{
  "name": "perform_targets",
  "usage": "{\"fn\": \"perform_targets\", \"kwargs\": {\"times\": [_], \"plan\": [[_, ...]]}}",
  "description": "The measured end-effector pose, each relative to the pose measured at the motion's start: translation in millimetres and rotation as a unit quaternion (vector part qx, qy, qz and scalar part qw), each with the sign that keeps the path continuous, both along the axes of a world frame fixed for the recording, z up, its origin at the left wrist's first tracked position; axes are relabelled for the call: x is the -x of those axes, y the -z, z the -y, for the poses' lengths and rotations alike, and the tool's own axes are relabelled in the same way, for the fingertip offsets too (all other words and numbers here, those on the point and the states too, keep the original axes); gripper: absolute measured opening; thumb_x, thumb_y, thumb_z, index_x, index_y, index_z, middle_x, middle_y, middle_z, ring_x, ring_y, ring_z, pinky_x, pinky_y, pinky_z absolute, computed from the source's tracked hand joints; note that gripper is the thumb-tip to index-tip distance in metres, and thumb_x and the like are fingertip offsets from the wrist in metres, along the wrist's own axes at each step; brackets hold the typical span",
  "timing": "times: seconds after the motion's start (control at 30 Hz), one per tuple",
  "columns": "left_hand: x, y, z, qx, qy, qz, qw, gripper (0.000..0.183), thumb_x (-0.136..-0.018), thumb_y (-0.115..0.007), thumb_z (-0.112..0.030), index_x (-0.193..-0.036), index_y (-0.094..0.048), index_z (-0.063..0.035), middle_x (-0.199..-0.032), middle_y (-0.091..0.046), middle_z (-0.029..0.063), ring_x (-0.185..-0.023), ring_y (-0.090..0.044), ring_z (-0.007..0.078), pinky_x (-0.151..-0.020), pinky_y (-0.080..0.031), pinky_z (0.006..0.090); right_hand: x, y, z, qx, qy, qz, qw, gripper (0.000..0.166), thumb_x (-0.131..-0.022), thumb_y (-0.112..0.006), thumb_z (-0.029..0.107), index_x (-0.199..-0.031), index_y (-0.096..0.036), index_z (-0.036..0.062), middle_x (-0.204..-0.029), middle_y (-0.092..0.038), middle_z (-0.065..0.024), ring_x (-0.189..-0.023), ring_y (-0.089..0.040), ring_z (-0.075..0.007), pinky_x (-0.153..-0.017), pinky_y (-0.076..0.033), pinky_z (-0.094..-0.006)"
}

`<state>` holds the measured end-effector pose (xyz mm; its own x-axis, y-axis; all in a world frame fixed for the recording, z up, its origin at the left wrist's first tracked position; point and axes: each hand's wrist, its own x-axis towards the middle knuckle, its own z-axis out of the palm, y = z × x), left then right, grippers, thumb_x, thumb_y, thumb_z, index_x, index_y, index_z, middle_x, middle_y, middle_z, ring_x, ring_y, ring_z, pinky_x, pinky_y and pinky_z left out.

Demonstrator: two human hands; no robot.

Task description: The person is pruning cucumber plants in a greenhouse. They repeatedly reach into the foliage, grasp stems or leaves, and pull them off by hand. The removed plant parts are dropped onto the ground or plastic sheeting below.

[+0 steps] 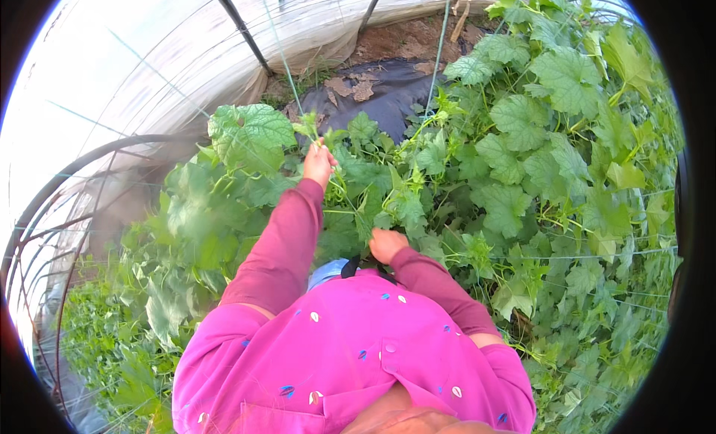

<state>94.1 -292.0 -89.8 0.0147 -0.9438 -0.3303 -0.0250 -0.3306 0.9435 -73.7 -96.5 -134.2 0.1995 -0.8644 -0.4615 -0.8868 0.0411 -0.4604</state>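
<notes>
My left hand (319, 164) is raised ahead of me, its fingers closed on a thin green vine tip (307, 125) beside a taut green twine (283, 59). A large lobed leaf (251, 134) stands just left of that hand. Curly tendrils (337, 189) hang below its fingers. My right hand (388, 245) is low, close to my waist, with curled fingers near the leaves (410, 207); whether it holds anything is hidden. A leafy shoot rises just above it.
Dense climbing vines (509, 154) fill the right side. Plastic sheeting (184, 53) and metal hoops (240, 28) curve along the left and top. Black ground film (380, 92) lies on brown soil (403, 39) ahead. Another twine (439, 53) runs down at the centre right.
</notes>
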Motion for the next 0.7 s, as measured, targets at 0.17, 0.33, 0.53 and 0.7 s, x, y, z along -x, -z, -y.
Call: {"fn": "perform_targets", "kwargs": {"times": [0.17, 0.33, 0.53, 0.7], "plan": [[-41.1, 11.1, 35.8, -0.011, -0.092, -0.026, 0.995, 0.040, -0.096, -0.038, -0.023, -0.133, -0.037, -0.0079, -0.077, -0.053, 0.0015, -0.065, -0.057, 0.0132, -0.052, -0.045, 0.0257, 58.8, 36.4, -80.7, -0.189, 0.133, -0.060, 0.971, 0.037, -0.081, -0.050, 0.029, -0.106, -0.058, 0.0037, -0.105, -0.061, -0.0239, -0.098, -0.059, -0.0396, -0.086, -0.046, -0.0468], [-16.0, 2.2, 16.7, 0.010, 0.022, -0.067, 0.997, 0.040, -0.097, -0.038, -0.024, -0.134, -0.038, -0.0080, -0.080, -0.055, 0.0008, -0.073, -0.058, 0.0141, -0.063, -0.046, 0.0281, 92.7, 33.9, -100.3, -0.064, -0.120, -0.073, 0.988, 0.058, -0.076, -0.059, 0.031, -0.127, -0.048, 0.0069, -0.127, -0.051, -0.0209, -0.113, -0.053, -0.0350, -0.099, -0.040, -0.0413], [19.0, 8.9, -44.8, 0.010, 0.215, -0.180, 0.960, 0.041, -0.096, -0.048, -0.016, -0.135, -0.041, -0.0073, -0.102, -0.058, 0.0022, -0.088, -0.057, 0.0122, -0.080, -0.048, 0.0293, -26.5, -150.8, 66.5, 0.383, 0.039, 0.265, 0.884, 0.058, -0.080, -0.057, 0.005, -0.134, -0.036, 0.0015, -0.125, -0.052, -0.0169, -0.115, -0.051, -0.0305, -0.099, -0.038, -0.0366], [9.2, 19.6, -65.0, 0.047, 0.273, -0.204, 0.939, 0.061, -0.081, -0.056, -0.004, -0.138, -0.034, -0.0043, -0.113, -0.052, 0.0057, -0.105, -0.051, 0.0142, -0.089, -0.043, 0.0291, -25.4, -161.6, 84.1, -0.011, 0.073, 0.640, 0.765, 0.043, -0.088, -0.053, 0.004, -0.129, -0.041, -0.0007, -0.109, -0.058, -0.0095, -0.095, -0.057, -0.0184, -0.088, -0.043, -0.0307]]}}
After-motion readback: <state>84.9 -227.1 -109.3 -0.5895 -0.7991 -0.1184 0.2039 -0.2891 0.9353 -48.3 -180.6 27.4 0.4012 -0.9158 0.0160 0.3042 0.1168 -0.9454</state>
